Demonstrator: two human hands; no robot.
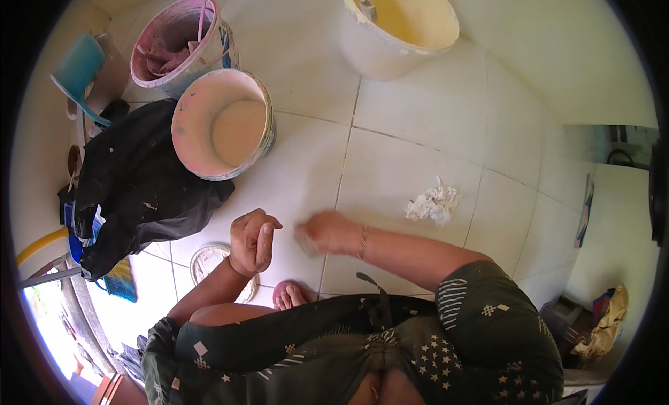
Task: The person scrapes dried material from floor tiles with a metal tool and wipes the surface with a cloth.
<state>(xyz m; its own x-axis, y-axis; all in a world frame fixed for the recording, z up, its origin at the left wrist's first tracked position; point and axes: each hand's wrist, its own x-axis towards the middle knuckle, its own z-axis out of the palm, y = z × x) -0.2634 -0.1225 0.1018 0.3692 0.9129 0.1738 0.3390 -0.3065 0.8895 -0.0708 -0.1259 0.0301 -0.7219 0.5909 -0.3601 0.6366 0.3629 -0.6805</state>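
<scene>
My left hand [254,241] is raised over the floor with its fingers curled closed; whatever they may hold is too small or hidden to name. Just to its right, my right hand [324,231] is smeared by motion, so its fingertips and any contents are unclear. Beyond my hands is a bucket [185,130] with pale beige liquid low inside. A black plastic sheet or bag [132,175] lies left of it. Right of my right hand is a small pile of white scraps [431,201] on the tiles.
A pink-stained bucket [157,78] holding a stick stands at back left, beside a turquoise plastic item [75,64]. A cream bucket [376,53] stands at the back near the wall. A round pale lid [205,259] is by my bare foot [293,295]. Crumpled tan material [603,321] is lower right.
</scene>
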